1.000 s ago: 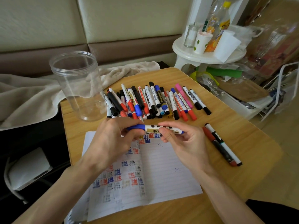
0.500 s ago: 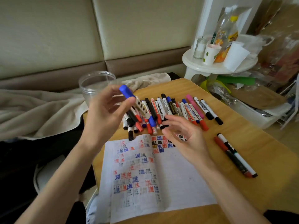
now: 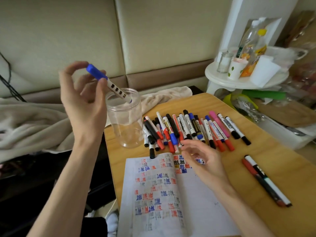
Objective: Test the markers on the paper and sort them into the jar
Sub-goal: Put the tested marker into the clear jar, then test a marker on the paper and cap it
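Hold the blue-capped marker [image 3: 109, 83] pinched near its cap in the fingers [image 3: 101, 83] of the left hand [image 3: 82, 103], tilted with its lower end just over the mouth of the clear jar [image 3: 127, 129] at the left edge of the bench [image 3: 256, 151], and swing it nearer upright before loosening. Release only with that end inside the rim. Leave the right hand [image 3: 203, 161], loosely curled and holding nothing above the paper [image 3: 193, 202], free for the marker pile [image 3: 188, 129] just beyond.

Beige blanket [image 3: 34, 127] beside wooden table [image 3: 282, 159]; white round stand [image 3: 222, 80] holds bottles [image 3: 251, 38]
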Demonstrator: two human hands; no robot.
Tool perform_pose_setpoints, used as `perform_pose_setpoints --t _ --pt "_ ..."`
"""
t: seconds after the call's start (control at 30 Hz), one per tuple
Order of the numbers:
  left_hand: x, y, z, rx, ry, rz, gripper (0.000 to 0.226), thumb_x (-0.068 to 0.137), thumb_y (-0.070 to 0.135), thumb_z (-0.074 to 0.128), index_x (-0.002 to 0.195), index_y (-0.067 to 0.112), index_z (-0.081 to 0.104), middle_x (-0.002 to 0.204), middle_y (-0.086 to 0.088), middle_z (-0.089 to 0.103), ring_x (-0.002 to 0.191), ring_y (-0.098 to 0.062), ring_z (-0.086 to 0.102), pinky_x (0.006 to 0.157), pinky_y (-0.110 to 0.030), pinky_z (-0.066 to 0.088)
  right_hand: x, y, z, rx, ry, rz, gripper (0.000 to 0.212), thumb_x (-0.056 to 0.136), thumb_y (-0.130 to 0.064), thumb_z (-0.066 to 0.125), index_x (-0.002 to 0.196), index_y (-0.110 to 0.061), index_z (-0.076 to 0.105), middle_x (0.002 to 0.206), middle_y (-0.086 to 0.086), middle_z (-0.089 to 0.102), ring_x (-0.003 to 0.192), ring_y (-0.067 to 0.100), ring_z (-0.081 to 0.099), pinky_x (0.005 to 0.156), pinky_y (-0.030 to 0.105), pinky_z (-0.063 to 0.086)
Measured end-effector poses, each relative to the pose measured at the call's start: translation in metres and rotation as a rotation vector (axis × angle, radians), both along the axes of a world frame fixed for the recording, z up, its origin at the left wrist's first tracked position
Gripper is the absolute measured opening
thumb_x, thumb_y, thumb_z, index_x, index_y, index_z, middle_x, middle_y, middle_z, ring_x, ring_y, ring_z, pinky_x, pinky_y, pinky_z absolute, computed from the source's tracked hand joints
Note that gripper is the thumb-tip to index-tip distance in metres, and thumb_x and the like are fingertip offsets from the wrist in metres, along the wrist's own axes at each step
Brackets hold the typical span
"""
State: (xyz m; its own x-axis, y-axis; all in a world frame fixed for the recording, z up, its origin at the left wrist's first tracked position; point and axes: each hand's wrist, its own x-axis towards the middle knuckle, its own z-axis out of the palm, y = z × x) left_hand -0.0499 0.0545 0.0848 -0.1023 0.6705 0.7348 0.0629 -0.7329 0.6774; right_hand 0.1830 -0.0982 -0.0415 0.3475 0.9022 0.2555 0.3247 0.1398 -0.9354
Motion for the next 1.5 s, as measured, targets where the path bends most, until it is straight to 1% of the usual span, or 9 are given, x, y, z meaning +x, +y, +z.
perform_pose_setpoints --t 0.1,0.27,0.37,0.67,0.83,1.03,1.23,1.33,1.5 --pt "0.001 0.006 -0.018 -0.103 0.181 0.022 0.037 0.096 0.01 0.069 0.128 0.008 0.051 0.113 0.0 0.071 0.102 -0.014 0.072 0.094 -0.038 0.059 0.0 0.0 0.0 -0.007 0.018 -0.009 0.03 0.092 -0.006 0.076 0.116 -0.023 0.074 0.102 -0.009 0.077 0.099 0.01 0.072 0.085 0.022 0.056" --pt "0.003 0.004 -0.033 -0.115 0.358 0.085 0.026 0.093 0.01 0.068 0.117 0.014 0.059 0.108 0.012 0.067 0.106 -0.003 0.066 0.097 -0.029 0.053 0.001 -0.002 -0.002 -0.053 0.064 -0.055 0.031 0.092 -0.004 0.075 0.115 -0.025 0.075 0.097 -0.01 0.076 0.095 0.008 0.071 0.088 0.02 0.056" --pt "0.002 0.003 -0.033 -0.121 0.388 0.077 0.023 0.094 0.011 0.068 0.116 0.015 0.061 0.104 0.016 0.067 0.104 -0.002 0.066 0.094 -0.021 0.05 0.002 -0.003 -0.002 -0.059 0.061 -0.07 0.032 0.092 -0.003 0.074 0.115 -0.026 0.075 0.098 -0.01 0.076 0.095 0.007 0.071 0.089 0.021 0.057" --pt "0.002 -0.001 -0.03 -0.114 0.417 0.106 0.022 0.094 0.013 0.065 0.115 0.017 0.062 0.11 0.011 0.068 0.11 -0.003 0.062 0.099 -0.027 0.048 0.007 -0.005 -0.005 -0.069 0.04 -0.1 0.036 0.092 -0.001 0.073 0.112 -0.03 0.075 0.098 -0.011 0.076 0.093 0.009 0.07 0.085 0.021 0.056" --pt "0.013 -0.02 -0.028 0.083 0.346 0.188 0.025 0.091 0.0 0.06 0.113 0.011 0.065 0.11 0.002 0.063 0.107 -0.018 0.057 0.092 -0.028 0.044 0.016 -0.004 -0.003 -0.063 0.047 -0.154 0.036 0.091 0.003 0.072 0.114 -0.026 0.075 0.098 -0.01 0.076 0.095 0.011 0.071 0.086 0.027 0.058" --pt "0.052 -0.056 -0.046 -0.031 0.365 -0.137 0.027 0.092 -0.006 0.059 0.11 0.014 0.065 0.109 0.003 0.067 0.095 -0.014 0.063 0.079 -0.02 0.047 0.038 -0.006 0.002 -0.07 0.023 -0.273 0.034 0.091 0.002 0.072 0.115 -0.023 0.075 0.103 -0.013 0.075 0.096 0.001 0.069 0.085 0.018 0.057" --pt "0.09 -0.08 -0.069 -0.287 0.364 -0.419 0.03 0.095 -0.004 0.059 0.11 0.021 0.066 0.101 0.012 0.069 0.088 -0.015 0.067 0.072 -0.03 0.055 0.078 -0.007 -0.001 -0.078 -0.058 -0.515 0.026 0.092 -0.005 0.075 0.113 -0.02 0.075 0.1 -0.013 0.073 0.089 -0.001 0.067 0.078 0.014 0.055" --pt "0.103 -0.085 -0.08 -0.354 0.374 -0.498 0.03 0.096 0.0 0.059 0.11 0.025 0.066 0.1 0.009 0.07 0.09 -0.013 0.068 0.069 -0.022 0.052 0.099 -0.008 -0.004 -0.104 -0.107 -0.58 0.023 0.09 -0.008 0.077 0.11 -0.019 0.074 0.102 -0.009 0.072 0.092 0.003 0.067 0.082 0.02 0.056" --pt "0.119 -0.087 -0.093 -0.454 0.406 -0.591 0.028 0.097 0.002 0.061 0.109 0.027 0.066 0.099 0.01 0.07 0.093 -0.014 0.068 0.079 -0.028 0.056 0.131 -0.012 -0.008 -0.18 -0.228 -0.701 0.025 0.09 -0.018 0.079 0.114 -0.019 0.072 0.104 -0.005 0.07 0.095 0.013 0.065 0.087 0.034 0.056"
